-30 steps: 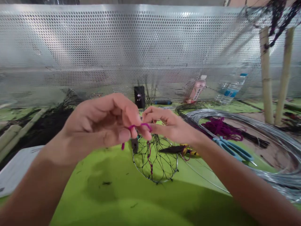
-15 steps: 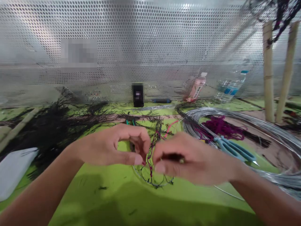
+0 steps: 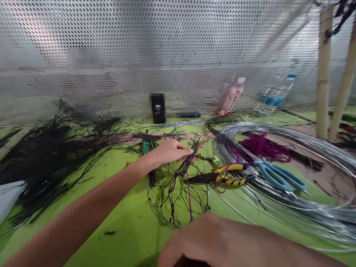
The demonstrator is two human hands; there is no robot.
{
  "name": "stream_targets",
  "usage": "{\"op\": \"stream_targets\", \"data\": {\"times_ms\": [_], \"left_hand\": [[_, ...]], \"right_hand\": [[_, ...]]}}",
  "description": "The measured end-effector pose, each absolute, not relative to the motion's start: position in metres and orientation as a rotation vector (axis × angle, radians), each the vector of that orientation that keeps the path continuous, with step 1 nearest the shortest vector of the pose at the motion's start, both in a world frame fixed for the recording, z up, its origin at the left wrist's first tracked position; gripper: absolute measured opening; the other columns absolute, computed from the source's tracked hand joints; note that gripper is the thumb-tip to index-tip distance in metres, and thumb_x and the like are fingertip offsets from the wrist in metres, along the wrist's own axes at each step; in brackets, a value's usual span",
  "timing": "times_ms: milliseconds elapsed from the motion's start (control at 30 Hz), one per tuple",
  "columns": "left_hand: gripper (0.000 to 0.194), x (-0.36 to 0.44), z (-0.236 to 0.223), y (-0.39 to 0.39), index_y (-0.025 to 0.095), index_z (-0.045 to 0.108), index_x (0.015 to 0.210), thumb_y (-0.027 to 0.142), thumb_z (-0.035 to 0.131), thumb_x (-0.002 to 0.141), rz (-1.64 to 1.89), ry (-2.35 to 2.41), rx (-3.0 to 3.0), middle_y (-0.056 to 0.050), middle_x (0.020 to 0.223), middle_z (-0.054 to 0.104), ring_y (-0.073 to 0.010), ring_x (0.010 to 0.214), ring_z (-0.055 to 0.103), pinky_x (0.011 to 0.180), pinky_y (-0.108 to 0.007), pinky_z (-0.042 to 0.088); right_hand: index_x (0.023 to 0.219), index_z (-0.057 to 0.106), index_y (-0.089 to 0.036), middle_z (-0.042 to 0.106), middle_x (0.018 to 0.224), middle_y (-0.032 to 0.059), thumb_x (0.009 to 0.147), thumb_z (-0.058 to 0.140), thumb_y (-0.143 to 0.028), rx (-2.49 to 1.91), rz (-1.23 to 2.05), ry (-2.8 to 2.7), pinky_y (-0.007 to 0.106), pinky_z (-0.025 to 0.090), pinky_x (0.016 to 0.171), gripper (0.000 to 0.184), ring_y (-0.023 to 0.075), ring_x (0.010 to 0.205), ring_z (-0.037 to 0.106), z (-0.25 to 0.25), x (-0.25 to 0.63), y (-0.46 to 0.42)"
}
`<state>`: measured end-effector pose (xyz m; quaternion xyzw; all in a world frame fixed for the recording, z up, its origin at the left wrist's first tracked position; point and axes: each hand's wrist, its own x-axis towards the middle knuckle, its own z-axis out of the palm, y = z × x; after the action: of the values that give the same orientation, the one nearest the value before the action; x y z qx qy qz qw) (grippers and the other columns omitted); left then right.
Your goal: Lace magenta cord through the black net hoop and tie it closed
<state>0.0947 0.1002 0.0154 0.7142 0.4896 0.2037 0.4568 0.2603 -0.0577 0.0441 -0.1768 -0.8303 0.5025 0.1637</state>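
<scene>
My left hand (image 3: 172, 151) is closed, thumb and fingers pinching the gathered top of a bundle of dark cords (image 3: 191, 152). Below it the cords fan out into a net (image 3: 180, 193) tied around a wire ring (image 3: 158, 211) lying on the green surface. A purple cord (image 3: 189, 196) runs taut from the bundle down to my right hand (image 3: 211, 241), which is closed at the bottom edge; its fingertips are mostly hidden. Yellow-and-black pliers (image 3: 228, 174) lie at the net's right side, with a loop of purple cord across their handles.
A large coil of silver wire (image 3: 267, 126) lies at right, with blue-handled scissors (image 3: 280, 176) and purple cord (image 3: 263, 146) around it. Dark cord heaps (image 3: 55, 159) spread at left. A pink bottle (image 3: 233, 97), a clear bottle (image 3: 274, 100) and a black box (image 3: 158, 108) stand by the perforated metal panel (image 3: 178, 44).
My right hand has moved from beside the left down toward me, uncovering the pliers and drawing the purple cord straight. My left hand has shifted up to the top of the cord bundle.
</scene>
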Motion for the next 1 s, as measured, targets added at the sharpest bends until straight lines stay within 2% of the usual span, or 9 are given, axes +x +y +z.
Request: {"op": "stream_targets", "data": {"times_ms": [133, 267, 367, 433, 533, 667, 767, 900, 1000], "left_hand": [[0.032, 0.101, 0.016, 0.098, 0.019, 0.079, 0.089, 0.048, 0.079, 0.076, 0.557, 1.168, 1.691, -0.005, 0.082, 0.070, -0.0186, 0.069, 0.056, 0.064, -0.032, 0.037], [0.030, 0.097, 0.028, 0.084, 0.020, 0.074, 0.098, 0.041, 0.079, 0.076, 0.685, 1.065, 1.564, -0.005, 0.094, 0.071, -0.0184, 0.080, 0.061, 0.070, -0.031, 0.043], [0.028, 0.092, 0.041, 0.069, 0.020, 0.071, 0.095, 0.036, 0.080, 0.074, 0.764, 1.012, 1.478, -0.005, 0.093, 0.070, -0.0172, 0.079, 0.062, 0.071, -0.031, 0.047], [0.024, 0.088, 0.046, 0.059, 0.019, 0.070, 0.091, 0.032, 0.080, 0.073, 0.811, 1.002, 1.449, -0.004, 0.089, 0.069, -0.0167, 0.078, 0.061, 0.072, -0.031, 0.047], [0.022, 0.080, 0.051, 0.044, 0.019, 0.069, 0.089, 0.031, 0.080, 0.074, 0.865, 1.006, 1.436, -0.002, 0.086, 0.067, -0.0170, 0.079, 0.061, 0.072, -0.032, 0.045], [0.018, 0.070, 0.053, 0.027, 0.019, 0.069, 0.094, 0.032, 0.076, 0.083, 0.908, 0.985, 1.468, -0.003, 0.095, 0.069, -0.0187, 0.088, 0.060, 0.081, -0.035, 0.045], [0.012, 0.065, 0.051, 0.016, 0.020, 0.067, 0.090, 0.030, 0.073, 0.087, 0.982, 0.993, 1.494, 0.000, 0.088, 0.064, -0.0169, 0.083, 0.056, 0.082, -0.034, 0.041], [0.009, 0.062, 0.045, 0.010, 0.021, 0.065, 0.087, 0.029, 0.069, 0.090, 1.026, 0.964, 1.576, 0.001, 0.084, 0.060, -0.0167, 0.081, 0.052, 0.081, -0.034, 0.040], [0.011, 0.062, 0.041, 0.013, 0.022, 0.067, 0.091, 0.029, 0.061, 0.095, 1.000, 0.872, 1.709, 0.000, 0.087, 0.062, -0.0183, 0.084, 0.055, 0.082, -0.034, 0.042]], "right_hand": [[0.110, 0.073, -0.016, 0.074, 0.086, 0.0031, 0.100, 0.059, -0.025, -0.518, 1.390, -2.147, 0.020, 0.048, 0.063, 0.020, 0.0109, 0.073, 0.064, 0.038, 0.267, -0.045], [0.108, 0.071, -0.020, 0.070, 0.092, 0.0035, 0.099, 0.053, -0.020, -0.816, 1.127, -1.887, 0.023, 0.046, 0.059, 0.019, 0.0120, 0.072, 0.059, 0.028, 0.273, -0.023], [0.127, 0.062, -0.025, 0.064, 0.095, 0.0024, 0.099, 0.051, -0.021, -0.946, 0.925, -1.788, 0.025, 0.042, 0.053, 0.030, 0.0102, 0.061, 0.050, 0.017, 0.278, -0.008], [0.132, 0.058, -0.028, 0.062, 0.093, 0.0013, 0.099, 0.050, -0.019, -0.966, 0.843, -1.812, 0.026, 0.038, 0.050, 0.036, 0.0094, 0.055, 0.044, 0.011, 0.280, -0.002], [0.133, 0.058, -0.028, 0.064, 0.092, 0.0017, 0.098, 0.050, -0.017, -0.965, 0.733, -1.860, 0.027, 0.035, 0.049, 0.038, 0.0092, 0.052, 0.041, 0.006, 0.281, 0.001], [0.135, 0.057, -0.023, 0.067, 0.089, 0.0023, 0.096, 0.047, -0.015, -0.998, 0.477, -1.970, 0.028, 0.031, 0.049, 0.040, 0.0087, 0.048, 0.035, 0.007, 0.282, 0.000], [0.128, 0.061, -0.019, 0.068, 0.089, 0.0037, 0.096, 0.047, -0.014, -0.976, 0.313, -2.010, 0.030, 0.034, 0.052, 0.035, 0.0090, 0.049, 0.037, 0.008, 0.283, -0.001], [0.121, 0.061, -0.021, 0.066, 0.088, 0.0025, 0.099, 0.048, -0.018, -0.973, 0.463, -1.935, 0.030, 0.039, 0.057, 0.026, 0.0112, 0.056, 0.046, 0.009, 0.282, -0.004], [0.126, 0.055, -0.024, 0.060, 0.086, 0.0002, 0.100, 0.050, -0.027, -0.958, 0.711, -1.797, 0.028, 0.037, 0.054, 0.026, 0.0118, 0.059, 0.047, 0.011, 0.278, -0.002]]}}
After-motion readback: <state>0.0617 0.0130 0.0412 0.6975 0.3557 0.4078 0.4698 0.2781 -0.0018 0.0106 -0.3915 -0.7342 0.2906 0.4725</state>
